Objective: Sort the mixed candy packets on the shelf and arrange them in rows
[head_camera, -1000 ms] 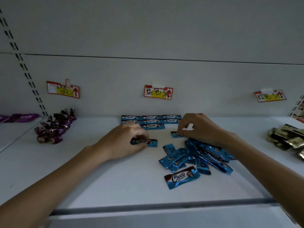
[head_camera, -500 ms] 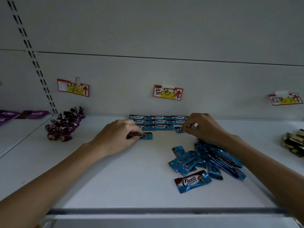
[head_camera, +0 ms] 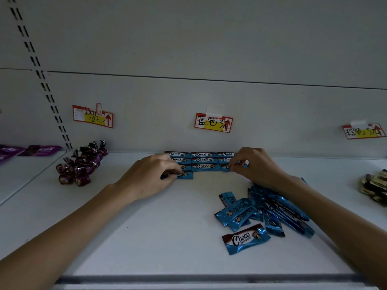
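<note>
Blue Choco packets lie in neat rows [head_camera: 206,161] against the shelf's back wall, under the middle price tag [head_camera: 213,123]. My left hand [head_camera: 149,177] pinches one blue packet [head_camera: 185,175] flat on the shelf at the rows' front left. My right hand [head_camera: 254,167] grips another blue packet [head_camera: 227,167] at the right end of the front row. A loose heap of blue packets [head_camera: 270,212] sits under my right forearm, with a single packet [head_camera: 246,238] nearest me.
A pile of purple wrapped candies [head_camera: 81,164] lies at the back left. Gold packets [head_camera: 374,186] sit at the far right edge. Purple bags [head_camera: 39,150] rest on the neighbouring shelf to the left. The white shelf [head_camera: 146,237] has a dark front lip.
Both hands moved farther back toward the rows, each carrying a blue packet. The right packet now touches the front row's right end; the left packet reached the rows' front left.
</note>
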